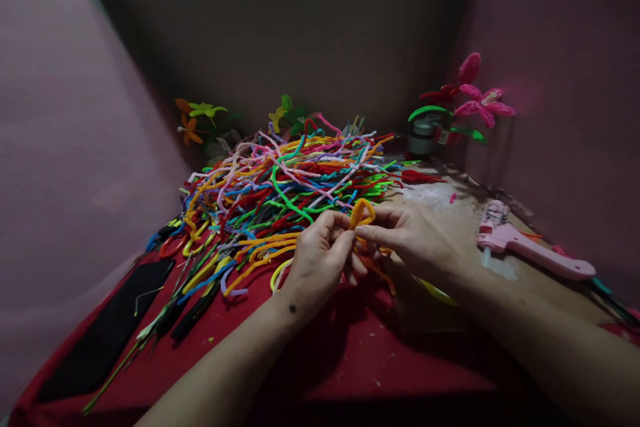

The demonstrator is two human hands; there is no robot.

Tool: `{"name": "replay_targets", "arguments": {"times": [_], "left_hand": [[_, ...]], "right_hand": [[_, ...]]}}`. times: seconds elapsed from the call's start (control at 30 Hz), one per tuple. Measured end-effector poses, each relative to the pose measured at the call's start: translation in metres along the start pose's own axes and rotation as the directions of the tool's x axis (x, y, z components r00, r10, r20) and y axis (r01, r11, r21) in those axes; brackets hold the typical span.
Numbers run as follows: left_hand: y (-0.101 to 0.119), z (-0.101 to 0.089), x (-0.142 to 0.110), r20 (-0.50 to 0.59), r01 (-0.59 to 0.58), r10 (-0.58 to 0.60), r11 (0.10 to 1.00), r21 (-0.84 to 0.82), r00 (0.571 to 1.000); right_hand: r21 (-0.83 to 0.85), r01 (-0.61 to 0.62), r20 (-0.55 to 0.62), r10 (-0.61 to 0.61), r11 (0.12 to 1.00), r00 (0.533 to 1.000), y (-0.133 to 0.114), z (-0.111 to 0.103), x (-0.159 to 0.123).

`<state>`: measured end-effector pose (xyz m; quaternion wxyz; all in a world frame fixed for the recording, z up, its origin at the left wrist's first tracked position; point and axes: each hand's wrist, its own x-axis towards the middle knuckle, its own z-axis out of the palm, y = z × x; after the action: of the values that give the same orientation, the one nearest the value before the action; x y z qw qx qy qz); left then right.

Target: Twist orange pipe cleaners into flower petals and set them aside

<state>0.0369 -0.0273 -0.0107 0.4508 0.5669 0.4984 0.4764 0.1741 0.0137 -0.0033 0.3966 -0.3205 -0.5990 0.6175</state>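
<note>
Between my two hands is an orange pipe cleaner, bent into a small upright loop. My left hand pinches it low on its left side, thumb against fingertips. From the right, my right hand grips the same loop between thumb and forefinger. Below the fingers, orange ends hang down, partly hidden by the hands. Just beyond stands a big heap of many-coloured pipe cleaners, with several loose orange ones reaching toward my left hand.
A pink glue gun lies on a board at right. Left are a black flat object, yellow-handled scissors and thin green stems on red cloth. Pink fuzzy flowers stand at the back right.
</note>
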Motion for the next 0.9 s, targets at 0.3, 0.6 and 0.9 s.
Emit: {"name": "replay_targets", "arguments": {"times": [0.3,0.6,0.9], "left_hand": [[0.003,-0.003,0.003,0.138,0.111,-0.106,0.993,-0.027,0.985],[-0.004,-0.010,0.004,0.115,0.043,-0.075,0.966,0.256,0.991],[0.007,-0.020,0.004,0.178,0.023,-0.112,0.897,0.441,0.978]], "right_hand": [[0.120,0.058,-0.085,-0.047,0.991,0.995,0.013,-0.010,0.003],[0.311,-0.017,-0.111,0.054,0.950,0.992,0.017,-0.006,0.008],[0.375,-0.024,-0.106,0.068,0.927,0.992,0.018,-0.005,0.007]]}}
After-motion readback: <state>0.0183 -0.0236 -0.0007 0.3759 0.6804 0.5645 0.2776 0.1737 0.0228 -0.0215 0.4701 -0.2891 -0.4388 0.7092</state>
